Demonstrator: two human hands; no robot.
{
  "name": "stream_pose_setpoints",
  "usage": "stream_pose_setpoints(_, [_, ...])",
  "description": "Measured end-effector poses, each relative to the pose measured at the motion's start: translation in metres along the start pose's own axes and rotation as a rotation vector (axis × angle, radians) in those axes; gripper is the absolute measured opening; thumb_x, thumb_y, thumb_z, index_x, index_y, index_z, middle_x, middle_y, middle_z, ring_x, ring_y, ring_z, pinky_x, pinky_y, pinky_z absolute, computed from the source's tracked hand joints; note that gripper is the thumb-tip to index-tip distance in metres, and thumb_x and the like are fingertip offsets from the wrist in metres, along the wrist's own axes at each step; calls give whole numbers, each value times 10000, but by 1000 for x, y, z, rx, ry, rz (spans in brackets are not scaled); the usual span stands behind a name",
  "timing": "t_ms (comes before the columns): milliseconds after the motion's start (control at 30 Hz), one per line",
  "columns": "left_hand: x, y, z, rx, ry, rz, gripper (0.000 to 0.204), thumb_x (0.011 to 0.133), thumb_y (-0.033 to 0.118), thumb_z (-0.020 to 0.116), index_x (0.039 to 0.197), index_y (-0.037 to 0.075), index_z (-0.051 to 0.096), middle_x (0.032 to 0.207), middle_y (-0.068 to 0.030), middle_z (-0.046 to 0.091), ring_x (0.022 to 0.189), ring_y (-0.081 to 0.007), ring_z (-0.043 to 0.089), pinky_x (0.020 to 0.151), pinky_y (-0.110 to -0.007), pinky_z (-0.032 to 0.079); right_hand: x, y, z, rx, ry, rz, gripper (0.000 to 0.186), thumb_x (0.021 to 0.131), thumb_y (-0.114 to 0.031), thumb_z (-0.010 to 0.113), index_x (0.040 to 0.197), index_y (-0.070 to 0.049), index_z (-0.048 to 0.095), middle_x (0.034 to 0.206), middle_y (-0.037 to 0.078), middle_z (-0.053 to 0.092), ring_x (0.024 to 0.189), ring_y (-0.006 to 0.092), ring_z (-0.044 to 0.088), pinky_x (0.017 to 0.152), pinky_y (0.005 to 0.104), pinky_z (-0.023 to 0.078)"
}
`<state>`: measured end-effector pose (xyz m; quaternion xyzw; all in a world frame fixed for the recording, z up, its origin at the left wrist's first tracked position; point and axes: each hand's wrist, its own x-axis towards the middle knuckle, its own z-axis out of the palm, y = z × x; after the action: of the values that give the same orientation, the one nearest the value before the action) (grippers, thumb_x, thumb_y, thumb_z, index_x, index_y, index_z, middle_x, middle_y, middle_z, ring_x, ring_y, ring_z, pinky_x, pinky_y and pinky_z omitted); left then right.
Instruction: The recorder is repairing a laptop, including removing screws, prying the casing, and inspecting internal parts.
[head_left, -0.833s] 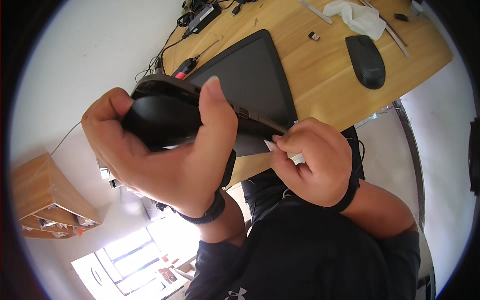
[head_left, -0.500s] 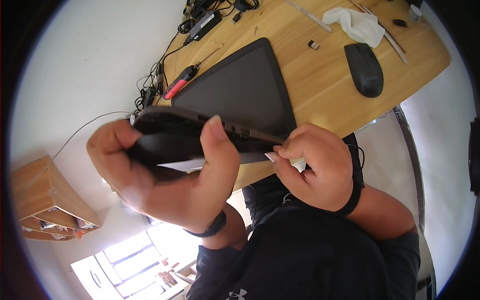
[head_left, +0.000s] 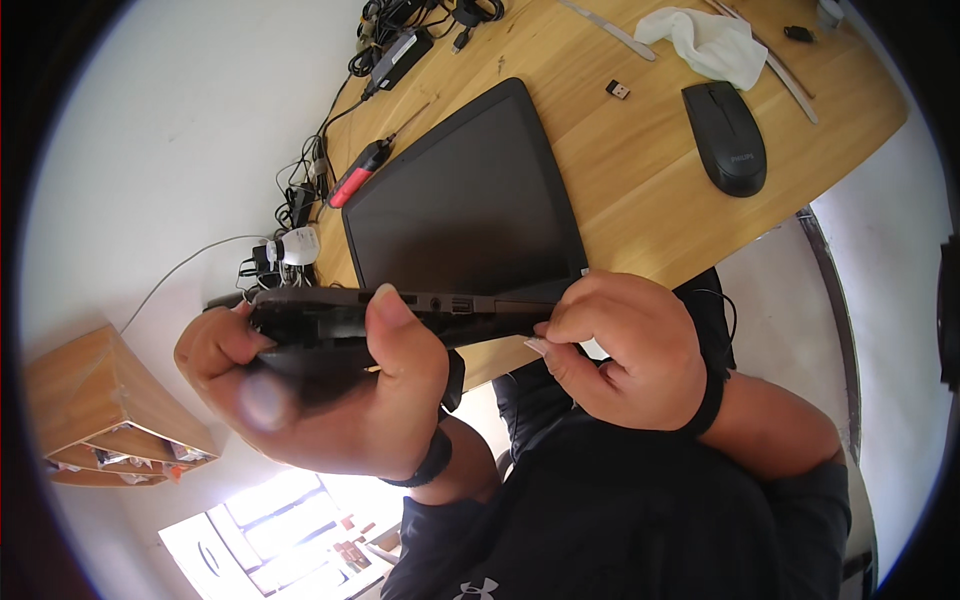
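Observation:
A dark laptop base (head_left: 480, 322) is held edge-on in front of me, above the table's near edge, with ports along its side. My left hand (head_left: 345, 415) grips its left part, the thumb pressed on the port edge and the fingers curled round the far left end. My right hand (head_left: 640, 355) is closed in a pinch at its right corner. A small pale tip shows at the right thumb; I cannot tell whether it is a nail or a thin tool. Behind the base, a black laptop screen (head_left: 460, 190) lies face up on the table.
A red and black screwdriver (head_left: 357, 182) lies left of the screen. Cables and a power adapter (head_left: 402, 60) line the table's left edge. Farther right are a USB dongle (head_left: 618, 90), a black mouse (head_left: 726, 140), a white cloth (head_left: 705, 45) and a flat metal strip (head_left: 612, 32).
My left hand and the left end of the laptop base have moved lower, levelling its edge and uncovering more of the screen. The right hand keeps its pinch, slightly lower.

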<state>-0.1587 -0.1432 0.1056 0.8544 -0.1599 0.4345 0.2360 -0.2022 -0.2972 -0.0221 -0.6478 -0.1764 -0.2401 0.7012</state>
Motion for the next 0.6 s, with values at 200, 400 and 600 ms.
stream_pose_setpoints(200, [0, 5, 1, 75, 49, 14, 702, 732, 508, 892, 1056, 51, 469, 1001, -68, 415, 925, -227, 462, 883, -358, 403, -1, -3, -7, -32, -33, 20, 226, 781, 59, 797, 919, -34, 643, 821, 102, 648, 690, 289, 649, 587, 377, 502])
stream_pose_setpoints(400, [-5, 3, -1, 66, 91, 34, 734, 722, 540, 886, 1076, 40, 484, 1031, -78, 427, 974, -249, 468, 929, -389, 398, -1, -5, -10, -60, -62, 28, 241, 781, 41, 843, 888, -34, 641, 789, 106, 644, 645, 275, 641, 549, 357, 475])
stream_pose_setpoints(600, [-3, 0, -3, 118, 108, 147, 721, 741, 580, 804, 1056, 22, 473, 1034, -97, 440, 987, -264, 471, 937, -417, 388, 7, -1, -17, -47, -129, 76, 246, 766, 7, 863, 852, -32, 636, 772, 104, 625, 619, 276, 605, 546, 372, 452])
